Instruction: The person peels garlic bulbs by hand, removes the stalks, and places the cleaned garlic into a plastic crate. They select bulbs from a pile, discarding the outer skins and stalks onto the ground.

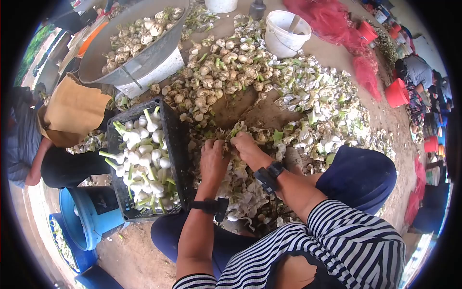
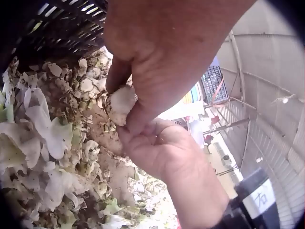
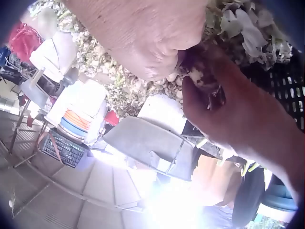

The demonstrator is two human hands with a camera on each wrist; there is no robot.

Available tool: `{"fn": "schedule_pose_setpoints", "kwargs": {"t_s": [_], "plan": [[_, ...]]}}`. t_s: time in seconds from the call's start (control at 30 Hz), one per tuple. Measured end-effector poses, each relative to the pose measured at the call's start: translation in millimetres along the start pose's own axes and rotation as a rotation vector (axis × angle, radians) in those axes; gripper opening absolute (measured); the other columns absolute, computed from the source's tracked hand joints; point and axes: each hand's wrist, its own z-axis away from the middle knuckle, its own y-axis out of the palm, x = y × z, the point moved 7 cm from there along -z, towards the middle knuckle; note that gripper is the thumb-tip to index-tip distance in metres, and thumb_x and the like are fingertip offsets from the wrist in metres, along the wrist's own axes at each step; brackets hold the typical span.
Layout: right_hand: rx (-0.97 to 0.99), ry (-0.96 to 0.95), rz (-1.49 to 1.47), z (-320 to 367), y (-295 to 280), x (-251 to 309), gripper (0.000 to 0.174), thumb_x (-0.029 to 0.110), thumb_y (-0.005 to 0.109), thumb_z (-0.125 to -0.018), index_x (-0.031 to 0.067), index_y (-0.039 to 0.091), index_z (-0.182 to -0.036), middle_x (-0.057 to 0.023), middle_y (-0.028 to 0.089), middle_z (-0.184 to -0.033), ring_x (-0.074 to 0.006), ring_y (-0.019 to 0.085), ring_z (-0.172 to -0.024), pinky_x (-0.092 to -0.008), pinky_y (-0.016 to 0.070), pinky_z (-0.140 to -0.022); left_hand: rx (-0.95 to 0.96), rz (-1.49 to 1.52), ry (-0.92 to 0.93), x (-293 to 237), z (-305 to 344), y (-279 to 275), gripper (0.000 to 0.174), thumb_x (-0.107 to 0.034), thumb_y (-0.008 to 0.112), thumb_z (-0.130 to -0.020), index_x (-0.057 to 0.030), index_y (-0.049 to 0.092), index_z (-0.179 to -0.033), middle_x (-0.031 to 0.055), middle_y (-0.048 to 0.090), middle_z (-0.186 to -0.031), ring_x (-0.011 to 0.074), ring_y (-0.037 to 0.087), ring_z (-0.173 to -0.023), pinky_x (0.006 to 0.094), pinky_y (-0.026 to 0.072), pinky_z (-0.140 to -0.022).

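Note:
My left hand (image 1: pixel 214 161) grips a garlic bulb (image 2: pixel 122 103) between thumb and fingers, low over a heap of peeled-off skins (image 1: pixel 240 185). Part of the bulb's pale surface shows in the left wrist view, and its dirty root end appears in the right wrist view. Against it, my right hand (image 1: pixel 250 150) has its fingers curled and pinches at the bulb's skin; its fingertips are largely hidden. Close to the left of my left hand stands a black crate (image 1: pixel 175 159) holding many clean white garlic bulbs (image 1: pixel 144 159) with green stems.
Unpeeled garlic bulbs (image 1: pixel 207 84) lie piled beyond my hands, with loose skins (image 1: pixel 327 106) spread right. A metal basin (image 1: pixel 139 62) of garlic stands far left, a white bucket (image 1: pixel 284 41) at the back. A blue bucket (image 1: pixel 79 219) sits left; another person (image 1: pixel 24 139) is beside it.

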Motion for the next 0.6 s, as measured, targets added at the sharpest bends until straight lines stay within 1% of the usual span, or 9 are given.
{"fn": "schedule_pose_setpoints", "kwargs": {"t_s": [0.07,0.13,0.17,0.2,0.27,0.3,0.37,0.47,0.6], "plan": [[0.033,-0.024,0.006,4,8,10,0.005,-0.002,0.057,-0.078,0.0027,0.055,-0.075,0.0013,0.049,-0.069,-0.0122,0.049,-0.058,-0.032,0.0383,-0.05,-0.005,0.109,-0.024,8,-3,-5,0.046,-0.016,0.075,-0.075,-0.0045,0.058,-0.117,0.0149,0.059,-0.112,0.0356,0.06,-0.101,0.0401,0.0492,-0.085],[0.088,-0.05,0.019,19,18,27,0.007,-0.003,0.054,-0.079,0.0011,0.059,-0.082,0.0002,0.054,-0.074,-0.0129,0.053,-0.064,-0.0315,0.0425,-0.054,-0.003,0.505,-0.14,27,-8,-2,0.041,-0.016,0.071,-0.08,-0.003,0.058,-0.116,0.0114,0.061,-0.11,0.0302,0.062,-0.099,0.0368,0.0503,-0.083],[0.096,-0.087,0.04,34,29,45,0.013,-0.004,0.052,-0.079,0.0004,0.059,-0.089,-0.0007,0.056,-0.08,-0.0132,0.055,-0.069,-0.0306,0.0446,-0.059,-0.002,0.703,-0.199,33,-10,0,0.038,-0.016,0.07,-0.082,-0.0022,0.058,-0.116,0.0097,0.062,-0.109,0.0274,0.063,-0.098,0.0352,0.0508,-0.082],[0.107,-0.124,0.062,53,43,67,0.019,-0.005,0.05,-0.079,-0.0003,0.06,-0.095,-0.0016,0.059,-0.085,-0.0134,0.057,-0.075,-0.0297,0.0466,-0.063,0.016,1.142,-0.398,33,-7,4,0.031,-0.019,0.058,-0.092,-0.0032,0.056,-0.118,0.0061,0.063,-0.109,0.0201,0.063,-0.098,0.0311,0.052,-0.078],[0.177,-0.268,0.225,58,51,80,0.039,-0.008,0.044,-0.079,-0.0014,0.058,-0.115,-0.005,0.063,-0.105,-0.0136,0.06,-0.096,-0.0274,0.0488,-0.082,0.03,1.394,-0.514,41,-3,8,0.03,-0.02,0.052,-0.095,-0.0055,0.054,-0.121,0.0061,0.063,-0.109,0.0194,0.064,-0.097,0.0308,0.0527,-0.075],[0.189,-0.295,0.188,59,53,81,0.038,-0.007,0.045,-0.08,-0.0004,0.058,-0.115,-0.0051,0.064,-0.106,-0.0142,0.06,-0.096,-0.0282,0.0488,-0.083,0.038,1.521,-0.569,46,-2,12,0.03,-0.02,0.049,-0.097,-0.0067,0.053,-0.123,0.0062,0.063,-0.109,0.019,0.064,-0.096,0.0306,0.0531,-0.074],[0.205,-0.351,0.112,62,57,86,0.035,-0.005,0.048,-0.083,0.0016,0.059,-0.115,-0.0052,0.064,-0.107,-0.0153,0.061,-0.098,-0.0297,0.0487,-0.085,0.014,1.526,-0.578,48,-2,10,0.032,-0.024,0.045,-0.1,-0.0077,0.05,-0.126,0.0054,0.063,-0.11,0.019,0.064,-0.094,0.03,0.0528,-0.07],[0.327,0.113,-0.305,74,62,78,0.027,0.005,0.056,-0.09,0.0058,0.06,-0.117,-0.0039,0.065,-0.11,-0.0159,0.062,-0.099,-0.032,0.0494,-0.085,0.008,1.501,-0.528,40,-4,5,0.033,-0.024,0.049,-0.099,-0.0056,0.049,-0.127,0.0059,0.062,-0.11,0.0183,0.064,-0.093,0.0294,0.0524,-0.071],[0.254,0.127,-0.208,61,50,56,0.028,0.019,0.065,-0.092,0.0074,0.061,-0.117,-0.0028,0.065,-0.111,-0.0158,0.062,-0.1,-0.032,0.0499,-0.085,0.042,1.257,-0.356,29,-7,4,0.04,-0.023,0.055,-0.097,-0.0009,0.047,-0.129,0.0078,0.061,-0.113,0.0175,0.063,-0.095,0.0294,0.0523,-0.074]]}}
